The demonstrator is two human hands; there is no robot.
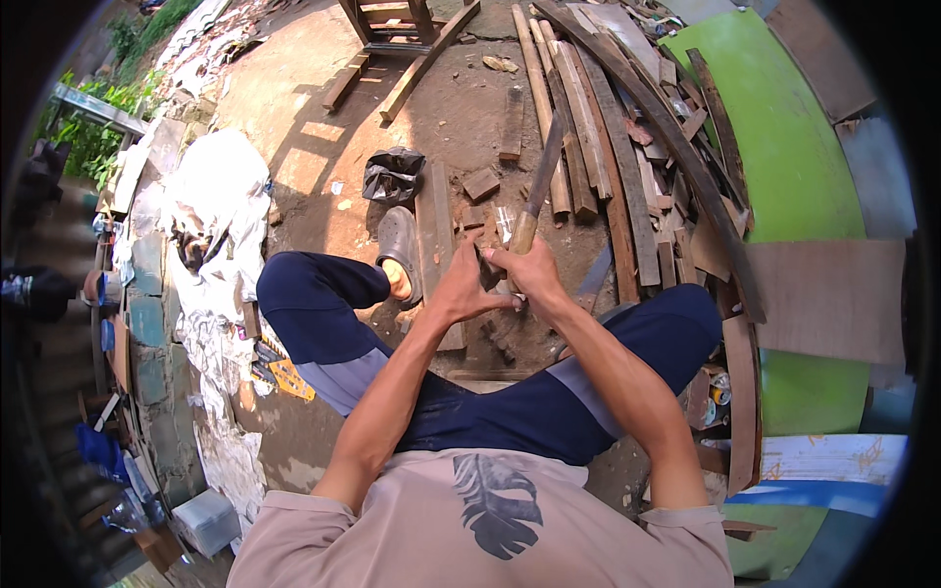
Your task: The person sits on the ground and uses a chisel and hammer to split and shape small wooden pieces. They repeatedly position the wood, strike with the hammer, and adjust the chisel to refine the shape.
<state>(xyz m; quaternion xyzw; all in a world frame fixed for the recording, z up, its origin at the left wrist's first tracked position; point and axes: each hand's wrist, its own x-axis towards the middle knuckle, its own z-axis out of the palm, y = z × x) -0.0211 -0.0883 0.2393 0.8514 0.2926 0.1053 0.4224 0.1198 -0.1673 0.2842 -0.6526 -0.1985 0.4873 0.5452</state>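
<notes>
My right hand [531, 269] is wrapped round the wooden handle [524, 233] of a machete. Its long dark blade [545, 171] points away from me and up to the right. Close beside it, my left hand [461, 286] has thumb and fingers spread apart, with nothing visible between them. Below the hands a long wooden plank [434, 211] lies on the ground between my feet. Small wood blocks [481, 184] and a clear, shiny packet [505, 223] are just beyond my fingers. A flat grey blade-like piece [595, 276] rests near my right knee.
Long wooden strips [588, 127] and offcuts are piled at the right, beside a green panel [804, 147]. A black plastic bag [394, 174] sits ahead of my left clog [397, 240]. White sheeting [216, 196] and a yellow-handled saw [291, 379] lie left. A wooden frame [392, 29] stands far ahead.
</notes>
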